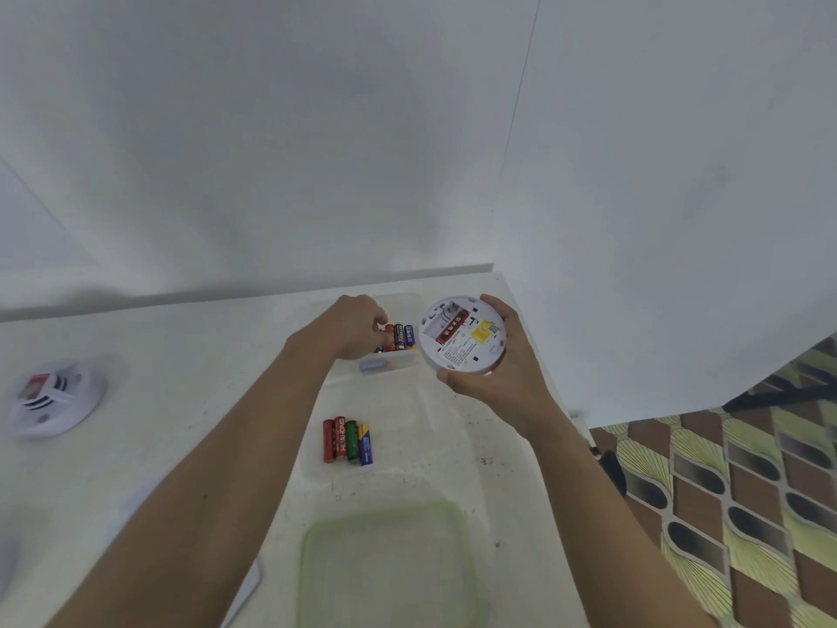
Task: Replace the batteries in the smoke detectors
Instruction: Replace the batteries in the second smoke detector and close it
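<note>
Smoke detector (462,336), held in right hand (509,376)

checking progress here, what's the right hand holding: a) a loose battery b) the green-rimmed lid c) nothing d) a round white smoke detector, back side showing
d: the right hand grips the smoke detector by its rim, its labelled back toward the camera; the left hand is at the batteries.

Wall (271,174) stands close behind the battery tub (410,362); open tabletop (181,355) lies leftward.
</note>
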The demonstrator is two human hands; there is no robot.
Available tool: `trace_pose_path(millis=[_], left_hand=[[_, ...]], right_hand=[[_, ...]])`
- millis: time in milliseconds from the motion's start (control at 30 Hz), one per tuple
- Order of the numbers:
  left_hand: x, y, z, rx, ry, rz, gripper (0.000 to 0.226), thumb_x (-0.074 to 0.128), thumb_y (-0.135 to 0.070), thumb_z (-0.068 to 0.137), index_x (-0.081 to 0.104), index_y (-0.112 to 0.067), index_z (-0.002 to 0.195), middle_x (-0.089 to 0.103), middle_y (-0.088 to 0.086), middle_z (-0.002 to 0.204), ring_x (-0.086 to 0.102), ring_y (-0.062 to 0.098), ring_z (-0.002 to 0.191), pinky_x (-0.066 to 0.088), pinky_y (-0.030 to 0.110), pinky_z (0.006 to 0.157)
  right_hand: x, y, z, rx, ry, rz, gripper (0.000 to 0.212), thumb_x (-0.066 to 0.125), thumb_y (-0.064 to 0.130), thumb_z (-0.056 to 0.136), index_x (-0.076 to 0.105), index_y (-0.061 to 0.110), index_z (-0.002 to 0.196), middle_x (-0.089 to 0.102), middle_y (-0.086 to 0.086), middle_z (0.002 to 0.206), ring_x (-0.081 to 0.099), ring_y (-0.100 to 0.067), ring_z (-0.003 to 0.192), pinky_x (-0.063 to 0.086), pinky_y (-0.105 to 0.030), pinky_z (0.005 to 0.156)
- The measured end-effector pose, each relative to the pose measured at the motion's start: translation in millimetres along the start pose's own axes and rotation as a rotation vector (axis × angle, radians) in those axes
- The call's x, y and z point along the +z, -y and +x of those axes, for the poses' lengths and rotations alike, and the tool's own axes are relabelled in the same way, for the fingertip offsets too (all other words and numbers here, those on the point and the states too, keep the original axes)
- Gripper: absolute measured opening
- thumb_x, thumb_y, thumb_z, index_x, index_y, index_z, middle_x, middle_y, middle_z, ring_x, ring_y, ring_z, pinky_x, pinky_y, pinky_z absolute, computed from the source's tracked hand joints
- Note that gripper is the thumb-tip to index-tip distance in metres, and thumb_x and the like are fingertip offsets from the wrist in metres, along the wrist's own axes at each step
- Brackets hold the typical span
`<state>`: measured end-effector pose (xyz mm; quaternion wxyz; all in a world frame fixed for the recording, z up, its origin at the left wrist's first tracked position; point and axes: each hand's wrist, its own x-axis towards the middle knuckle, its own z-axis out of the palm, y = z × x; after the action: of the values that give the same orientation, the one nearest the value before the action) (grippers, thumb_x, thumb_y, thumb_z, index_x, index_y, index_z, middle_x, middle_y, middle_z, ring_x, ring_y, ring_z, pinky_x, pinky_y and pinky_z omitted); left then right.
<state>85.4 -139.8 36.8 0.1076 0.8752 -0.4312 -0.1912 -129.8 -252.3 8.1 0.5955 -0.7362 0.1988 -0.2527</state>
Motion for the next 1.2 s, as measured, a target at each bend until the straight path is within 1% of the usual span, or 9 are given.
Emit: trace_pose_path(millis=[67, 200, 333, 467, 667, 767, 933, 1033, 1200], left_hand=[[1.3, -3.1, 4.0, -0.004, 0.052, 0.044, 0.039, 0.067, -0.034, 0.092, 0.067, -0.013, 0.125, 0.067, 0.005, 0.113, 0.060, 0.022, 0.100, 0.046, 0.030, 0.081], [0.4, -6.4, 9.0, -0.020, 0.063, 0.069, 0.045, 0.074, -0.031, 0.087, 0.064, -0.017, 0.128, 0.063, 0.003, 0.119, 0.061, 0.022, 0.101, 0.052, 0.034, 0.084], [-2.8, -4.1, 11.9, -0.081, 0.071, 0.010, 0.039, 0.080, -0.030, 0.079, 0.063, -0.025, 0.113, 0.059, -0.002, 0.105, 0.061, 0.017, 0.084, 0.058, 0.036, 0.065], [-1.1, -1.2, 8.3, -0.053, 0.034, -0.054, 0.030, 0.077, -0.028, 0.074, 0.054, -0.027, 0.093, 0.062, -0.003, 0.096, 0.064, 0.021, 0.084, 0.061, 0.041, 0.068], [7.7, -1.7, 3.7, 0.031, -0.090, -0.195, 0.024, 0.077, -0.016, 0.076, 0.060, -0.018, 0.094, 0.069, -0.008, 0.086, 0.060, 0.006, 0.074, 0.042, 0.019, 0.058], [10.7, -2.1, -0.6, 0.076, -0.157, -0.341, 0.020, 0.074, -0.015, 0.078, 0.061, -0.021, 0.092, 0.073, -0.007, 0.088, 0.066, 0.015, 0.072, 0.049, 0.021, 0.059], [7.9, -3.8, -12.8, 0.139, -0.332, -0.713, 0.017, 0.062, -0.015, 0.092, 0.071, -0.029, 0.095, 0.071, -0.009, 0.086, 0.060, 0.003, 0.067, 0.054, 0.028, 0.067], [3.6, -6.4, -24.5, 0.186, -0.355, -0.860, 0.022, 0.058, -0.012, 0.095, 0.076, -0.026, 0.095, 0.073, -0.007, 0.090, 0.061, 0.015, 0.073, 0.055, 0.040, 0.081], [-4.6, -22.4, -48.4, 0.292, -0.366, -0.962, 0.006, 0.067, -0.011, 0.093, 0.071, -0.013, 0.096, 0.074, 0.000, 0.083, 0.055, 0.019, 0.062, 0.053, 0.038, 0.069]], right_hand=[[-0.7, 1.1, -0.6, 0.008, 0.000, 0.012, 0.096, 0.091, -0.002, 0.064, 0.040, 0.030, 0.138, 0.054, 0.019, 0.127, 0.054, -0.006, 0.122, 0.062, -0.034, 0.079], [-1.5, 4.5, -2.0, 0.008, 0.000, -0.002, 0.094, 0.089, 0.010, 0.059, 0.039, 0.032, 0.137, 0.053, 0.015, 0.130, 0.054, -0.001, 0.122, 0.060, -0.034, 0.088], [-2.7, 5.0, -2.4, 0.012, 0.006, 0.004, 0.095, 0.090, -0.004, 0.064, 0.039, 0.030, 0.137, 0.052, 0.014, 0.129, 0.054, 0.002, 0.118, 0.061, -0.038, 0.086], [-2.5, 6.2, -3.2, 0.002, 0.013, 0.015, 0.094, 0.088, -0.009, 0.066, 0.039, 0.029, 0.136, 0.052, 0.015, 0.128, 0.054, 0.006, 0.114, 0.061, -0.030, 0.078], [-1.7, 9.5, -5.9, -0.008, 0.014, 0.019, 0.093, 0.090, 0.003, 0.061, 0.040, 0.032, 0.133, 0.051, 0.014, 0.129, 0.054, 0.006, 0.116, 0.060, -0.031, 0.086], [-2.0, 10.2, -7.0, -0.011, 0.010, 0.009, 0.093, 0.089, -0.006, 0.066, 0.039, 0.029, 0.135, 0.051, 0.015, 0.128, 0.053, 0.009, 0.114, 0.060, -0.033, 0.090], [-2.1, 11.2, -9.4, -0.010, 0.005, -0.002, 0.091, 0.089, -0.006, 0.066, 0.040, 0.031, 0.133, 0.053, 0.019, 0.126, 0.054, 0.006, 0.115, 0.059, -0.039, 0.092], [-2.0, 11.4, -10.9, -0.015, 0.003, -0.007, 0.090, 0.087, -0.011, 0.066, 0.042, 0.032, 0.131, 0.056, 0.029, 0.119, 0.055, 0.007, 0.114, 0.059, -0.030, 0.088], [1.3, 12.7, -12.7, -0.033, 0.007, 0.007, 0.090, 0.086, -0.013, 0.065, 0.041, 0.030, 0.131, 0.052, 0.016, 0.126, 0.054, 0.011, 0.111, 0.056, -0.019, 0.080]])
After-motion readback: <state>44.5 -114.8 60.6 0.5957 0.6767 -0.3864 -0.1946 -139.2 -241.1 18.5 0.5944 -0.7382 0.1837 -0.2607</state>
